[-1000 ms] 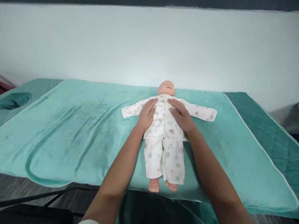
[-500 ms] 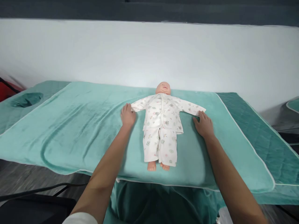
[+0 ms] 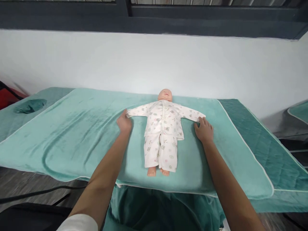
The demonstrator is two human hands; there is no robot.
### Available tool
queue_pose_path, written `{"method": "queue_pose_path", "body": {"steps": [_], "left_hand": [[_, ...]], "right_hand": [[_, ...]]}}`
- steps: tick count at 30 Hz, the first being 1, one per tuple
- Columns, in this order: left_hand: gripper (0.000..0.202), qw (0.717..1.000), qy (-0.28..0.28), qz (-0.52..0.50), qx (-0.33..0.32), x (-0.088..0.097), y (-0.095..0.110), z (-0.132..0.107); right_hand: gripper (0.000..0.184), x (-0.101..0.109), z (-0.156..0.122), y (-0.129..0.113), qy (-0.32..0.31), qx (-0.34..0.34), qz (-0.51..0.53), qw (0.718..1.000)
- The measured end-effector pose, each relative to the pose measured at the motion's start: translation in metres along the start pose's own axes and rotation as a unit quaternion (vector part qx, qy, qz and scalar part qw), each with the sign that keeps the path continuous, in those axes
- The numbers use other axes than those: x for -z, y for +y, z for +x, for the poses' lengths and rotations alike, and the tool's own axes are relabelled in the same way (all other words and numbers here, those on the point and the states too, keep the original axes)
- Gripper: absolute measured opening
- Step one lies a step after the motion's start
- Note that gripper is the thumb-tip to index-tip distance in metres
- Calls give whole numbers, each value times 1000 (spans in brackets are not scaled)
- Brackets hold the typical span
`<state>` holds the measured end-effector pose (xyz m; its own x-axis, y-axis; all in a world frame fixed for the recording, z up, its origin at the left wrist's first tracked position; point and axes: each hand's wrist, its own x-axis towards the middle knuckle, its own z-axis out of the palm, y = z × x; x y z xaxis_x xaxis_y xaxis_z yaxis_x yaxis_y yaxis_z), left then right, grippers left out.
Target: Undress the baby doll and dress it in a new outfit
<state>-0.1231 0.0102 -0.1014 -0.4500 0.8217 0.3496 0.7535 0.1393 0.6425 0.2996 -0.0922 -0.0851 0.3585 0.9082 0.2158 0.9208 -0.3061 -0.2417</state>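
A baby doll (image 3: 163, 128) lies on its back on a light green towel (image 3: 77, 131), arms spread wide. It wears a white printed top and trousers, bare feet toward me. My left hand (image 3: 124, 122) rests flat on the towel at the tip of the doll's left-side sleeve. My right hand (image 3: 204, 130) lies flat at the tip of the other sleeve, fingers touching the cuff. Neither hand holds anything.
The towel covers a darker green padded table (image 3: 271, 134) with a face hole (image 3: 30, 106) at the far left. A white wall rises behind, under a dark window frame. A black cable (image 3: 36, 192) runs over the floor at lower left.
My hands slid from the doll's chest outward along both sleeves to the cuffs. The view tilted up and the doll appears a little farther away.
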Motion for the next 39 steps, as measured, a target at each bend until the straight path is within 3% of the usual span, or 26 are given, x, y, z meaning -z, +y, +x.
{"method": "queue_pose_path", "body": {"steps": [4,9,12,16,21,23,26,28,31,35,39], "left_hand": [[57,999,38,-9,14,6,-2,-1],[65,997,-24,-14,-77,13,1,-14],[66,991,-82,-4,-107,16,1,-26],[56,990,-99,23,-94,28,0,-49],[40,979,-117,-50,-158,61,1,-121],[33,967,-148,-110,-175,79,1,-161],[33,949,-199,-193,-149,103,-2,-217],[37,943,-215,-221,-123,115,-3,-242],[35,939,-218,-231,-127,121,-2,-259],[16,944,-194,-212,-161,115,3,-256],[6,941,-193,-238,-146,115,7,-250]], "right_hand": [[57,1,-1,-2,3,-3,-2,1000],[56,3,-16,-9,20,-9,-19,1000],[57,5,-39,-15,17,-11,-14,1000],[54,6,-90,-19,26,46,31,998],[42,11,-178,-31,68,161,186,967],[43,16,-210,-40,56,173,254,950],[47,22,-242,-55,21,168,315,934],[46,22,-250,-63,15,149,338,929],[33,19,-249,-73,39,125,346,929],[18,19,-239,-82,55,132,340,929],[12,32,-235,-85,44,159,351,922]]}}
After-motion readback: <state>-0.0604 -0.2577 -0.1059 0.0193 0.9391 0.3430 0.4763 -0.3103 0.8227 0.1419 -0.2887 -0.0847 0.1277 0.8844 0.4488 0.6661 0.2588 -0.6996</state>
